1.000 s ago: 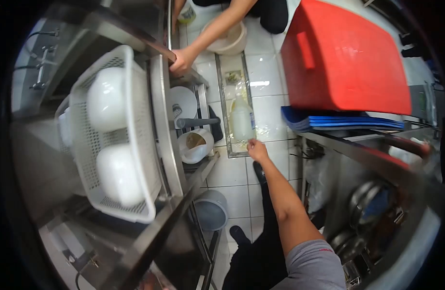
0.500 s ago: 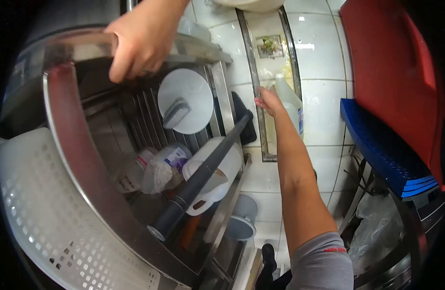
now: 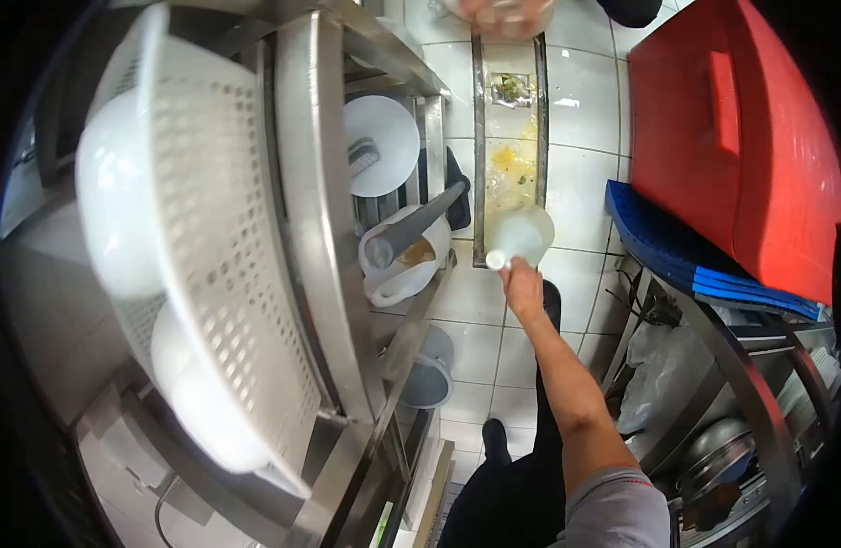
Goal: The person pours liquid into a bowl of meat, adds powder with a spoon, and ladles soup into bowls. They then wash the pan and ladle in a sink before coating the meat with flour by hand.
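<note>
My right hand [image 3: 525,290] is closed at the neck of a translucent plastic bottle [image 3: 523,233], just beside its white cap. The bottle overlaps the near end of a framed floor drain channel [image 3: 512,196]. Yellow residue lies in the channel, and scraps sit around a small square opening [image 3: 510,89] farther along. My left hand is out of the picture.
At the left, a metal rack [image 3: 325,210] holds a perforated white basket [image 3: 229,247] with white bowls. A grey bucket [image 3: 430,365] stands beside it. A red box [image 3: 713,137] is at the right. Another person's blurred hand [image 3: 507,11] shows at the top.
My right hand has gone from beside the bottle to its neck, and the bottle is closer to me. My left hand has let go of the rack and left the view.
</note>
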Available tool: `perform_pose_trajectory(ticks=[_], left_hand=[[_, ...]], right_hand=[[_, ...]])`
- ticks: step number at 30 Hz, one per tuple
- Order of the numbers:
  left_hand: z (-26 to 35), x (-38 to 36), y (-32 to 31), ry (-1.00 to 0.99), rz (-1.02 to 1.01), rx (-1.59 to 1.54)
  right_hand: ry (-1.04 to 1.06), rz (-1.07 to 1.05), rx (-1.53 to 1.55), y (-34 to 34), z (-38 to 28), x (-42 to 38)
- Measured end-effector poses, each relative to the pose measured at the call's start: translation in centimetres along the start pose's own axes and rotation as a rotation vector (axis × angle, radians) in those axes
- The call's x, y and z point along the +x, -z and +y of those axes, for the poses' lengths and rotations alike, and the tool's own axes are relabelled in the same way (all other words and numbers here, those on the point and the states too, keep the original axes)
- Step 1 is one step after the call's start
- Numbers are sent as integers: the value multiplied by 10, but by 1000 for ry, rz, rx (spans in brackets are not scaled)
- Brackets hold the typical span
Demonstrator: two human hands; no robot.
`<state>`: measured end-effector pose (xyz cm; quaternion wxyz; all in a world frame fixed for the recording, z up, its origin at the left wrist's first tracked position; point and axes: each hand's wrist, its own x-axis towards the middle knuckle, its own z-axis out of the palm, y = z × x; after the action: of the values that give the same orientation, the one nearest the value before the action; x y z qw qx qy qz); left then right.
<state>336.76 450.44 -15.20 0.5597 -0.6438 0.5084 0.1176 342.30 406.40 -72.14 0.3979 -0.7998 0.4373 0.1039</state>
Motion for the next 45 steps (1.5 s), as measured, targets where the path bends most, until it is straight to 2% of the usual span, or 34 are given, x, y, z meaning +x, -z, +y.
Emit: perform_pose_trajectory(ticks=[2,3,6,7,10,15,16,18,19,20,22,25,26,27,28,30,31,32,33,34,35,36,37,38,39,40,41,42,43,44,45], left_hand=[[-8,31,7,50,34,27],[-19,45,10,-75,94,184],[-53,115,69,576,183,-1286],[-55,115,73,591,121,-1319],[-38,107,60,930,32,-1726],[-50,117,69,905,39,-1815],[-53,120,71,845,134,-1880],[-51,120,63,732,275,-1707],[-50,131,75,839,484,-1791],[-55,128,81,863,395,-1936],[-63,120,75,777,341,-1670],[-73,110,73,659,376,-1568],[-80,103,71,595,388,-1524],[-87,95,68,554,410,-1530],[-84,78,61,528,434,-1533],[-91,39,43,526,559,-1890],[-87,20,24,646,693,-1835],[-81,7,-3,764,721,-1912],[-69,-6,-33,869,742,-1995],[-63,-14,-59,1076,774,-2106],[-47,-4,-105,1234,622,-2281],[-22,22,-165,1362,689,-2368],[-46,6,-158,1416,717,-2102],[-60,15,-170,1373,824,-2243],[-69,25,-182,1321,930,-2378],[-81,31,-183,1264,1080,-2673],[-89,36,-186,1171,1248,-2962],[-96,34,-187,1118,1129,-3053],[-103,26,-184,1058,1001,-3145],[-101,13,-182,995,852,-3242],[-97,-2,-183,1039,792,-3047]], right_hand=[[18,-21,0,-13,0,-33],[27,-33,-1,-19,-3,-45],[34,-148,31,-34,-9,-75],[53,-184,7,-55,-1,-80],[110,-302,0,-96,-3,-99],[227,-434,62,-139,-18,-134],[175,-484,-37,-142,-23,-147],[43,-545,-159,-142,-41,-164],[97,-494,-267,-137,-53,-176],[84,-439,-298,-144,-56,-183],[96,-270,-321,-119,-74,-211],[90,-447,-187,-65,-73,-240],[132,-393,-215,-41,-68,-255],[365,-361,-202,-51,-31,-247],[307,-321,-139,30,-74,-284],[312,7,-39,129,-132,-348],[275,100,127,166,-169,-374],[218,179,289,200,-196,-404],[275,231,336,228,-226,-439],[334,299,398,247,-266,-471],[389,375,466,250,-302,-492],[547,283,593,234,-320,-502],[670,162,554,220,-346,-514],[820,-3,494,201,-371,-520],[894,-99,281,188,-406,-531],[1034,-184,184,156,-423,-522],[1063,-220,-68,127,-435,-516],[907,-323,-364,101,-444,-510],[983,-271,-537,56,-428,-481],[622,-719,-368,25,-418,-453],[205,-1115,-184,1,-414,-425]])
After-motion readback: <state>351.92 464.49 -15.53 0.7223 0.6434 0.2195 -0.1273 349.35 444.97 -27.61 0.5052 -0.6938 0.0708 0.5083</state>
